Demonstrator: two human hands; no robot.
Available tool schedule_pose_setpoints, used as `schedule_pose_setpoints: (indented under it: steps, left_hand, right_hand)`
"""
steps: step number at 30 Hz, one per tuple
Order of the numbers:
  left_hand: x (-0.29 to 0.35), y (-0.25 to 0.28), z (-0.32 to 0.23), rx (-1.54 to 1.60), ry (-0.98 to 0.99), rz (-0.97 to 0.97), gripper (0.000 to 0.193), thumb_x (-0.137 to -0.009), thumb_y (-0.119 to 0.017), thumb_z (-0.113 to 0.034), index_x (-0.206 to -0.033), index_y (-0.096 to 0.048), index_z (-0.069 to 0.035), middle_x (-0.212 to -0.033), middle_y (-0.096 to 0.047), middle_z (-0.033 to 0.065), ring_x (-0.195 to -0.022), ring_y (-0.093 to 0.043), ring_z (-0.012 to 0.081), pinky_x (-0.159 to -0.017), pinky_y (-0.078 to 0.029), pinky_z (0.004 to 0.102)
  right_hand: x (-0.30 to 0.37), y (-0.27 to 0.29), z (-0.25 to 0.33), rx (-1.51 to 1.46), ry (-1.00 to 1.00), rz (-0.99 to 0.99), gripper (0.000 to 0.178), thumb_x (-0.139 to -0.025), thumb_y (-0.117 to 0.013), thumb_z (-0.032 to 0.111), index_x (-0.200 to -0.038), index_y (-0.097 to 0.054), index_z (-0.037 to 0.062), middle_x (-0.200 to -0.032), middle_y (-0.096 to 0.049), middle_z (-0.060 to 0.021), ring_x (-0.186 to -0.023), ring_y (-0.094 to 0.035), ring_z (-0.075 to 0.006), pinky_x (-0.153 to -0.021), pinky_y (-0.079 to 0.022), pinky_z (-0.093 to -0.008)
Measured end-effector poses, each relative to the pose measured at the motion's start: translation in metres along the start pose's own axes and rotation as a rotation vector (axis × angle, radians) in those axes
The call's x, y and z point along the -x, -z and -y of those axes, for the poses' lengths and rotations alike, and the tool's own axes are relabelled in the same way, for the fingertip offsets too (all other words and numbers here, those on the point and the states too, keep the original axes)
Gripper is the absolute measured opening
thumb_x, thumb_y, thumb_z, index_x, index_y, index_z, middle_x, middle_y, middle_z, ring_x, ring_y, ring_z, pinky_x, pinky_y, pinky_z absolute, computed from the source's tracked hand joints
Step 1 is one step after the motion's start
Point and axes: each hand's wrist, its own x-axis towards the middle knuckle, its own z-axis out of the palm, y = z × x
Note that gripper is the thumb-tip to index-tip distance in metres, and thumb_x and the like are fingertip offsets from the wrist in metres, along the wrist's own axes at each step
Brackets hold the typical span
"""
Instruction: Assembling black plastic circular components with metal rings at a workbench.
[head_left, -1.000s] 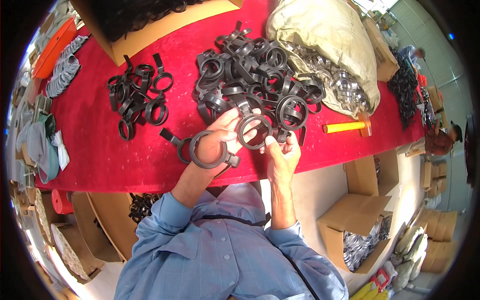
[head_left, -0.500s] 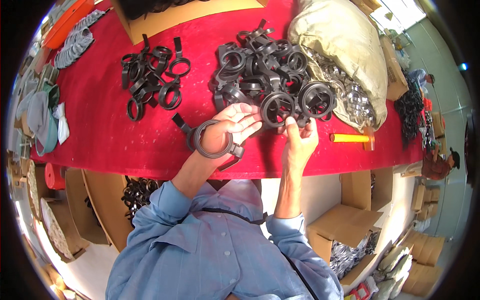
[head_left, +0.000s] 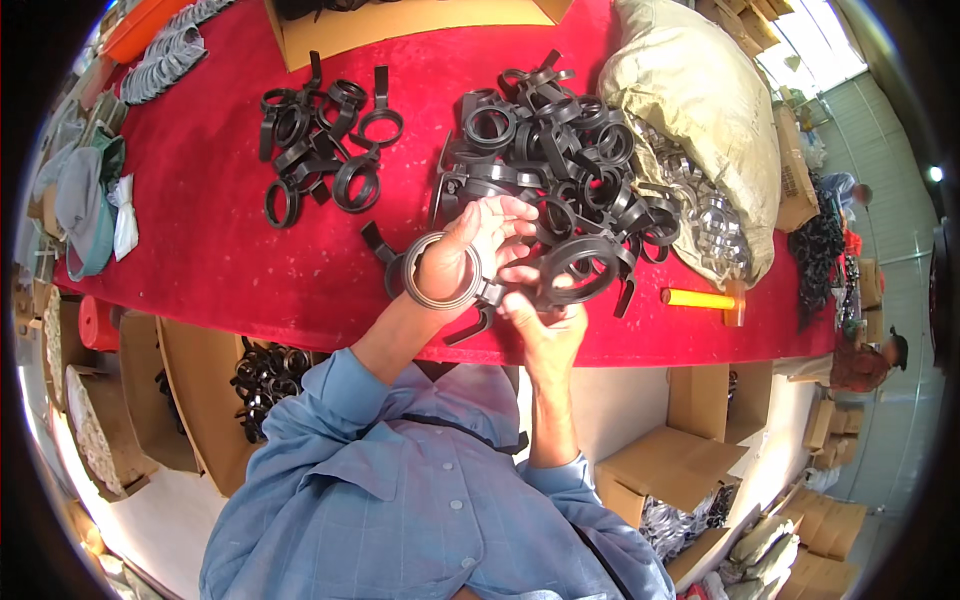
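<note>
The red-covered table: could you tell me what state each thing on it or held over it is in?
Left hand: open, fingers spread
Ring around left hand: encircling it
Right hand: closed on a black ring
Larger black ring pile: heaped, tangled
Smaller black ring pile: loosely heaped
Sack: open, shiny pieces showing
Hammer: lying down
Cardboard box: open

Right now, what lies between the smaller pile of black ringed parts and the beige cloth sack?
The head view shows the larger heap of black ringed parts between them, on red cloth.
</note>
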Motion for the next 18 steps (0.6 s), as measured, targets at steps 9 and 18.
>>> schedule_pose_setpoints:
  steps: [9,18]
  left_hand:
    - [0.003,0.006,-0.004,-0.242,-0.103,0.041,0.064,-0.096,-0.058,-0.055,-0.127,-0.049,0.0,-0.126,-0.056,0.0127,-0.108,-0.056,0.0176,-0.089,-0.048,0.0308]
    - [0.048,0.005,-0.082,-1.16,0.094,-0.148,0.06,-0.082,-0.08,-0.024,-0.13,-0.054,-0.001,-0.12,-0.064,0.0101,-0.109,-0.063,0.0202,-0.094,-0.049,0.032]
  right_hand:
    - [0.005,-0.005,0.001,-0.063,-0.073,0.175,0.035,-0.081,-0.073,-0.013,-0.106,-0.054,0.0024,-0.102,-0.067,-0.0134,-0.087,-0.067,-0.0172,-0.077,-0.057,-0.0296]
    - [0.007,-0.001,0.013,-0.04,-0.022,0.137,0.029,-0.079,-0.079,-0.007,-0.104,-0.064,-0.0027,-0.098,-0.066,-0.0094,-0.086,-0.065,-0.0159,-0.075,-0.056,-0.0291]
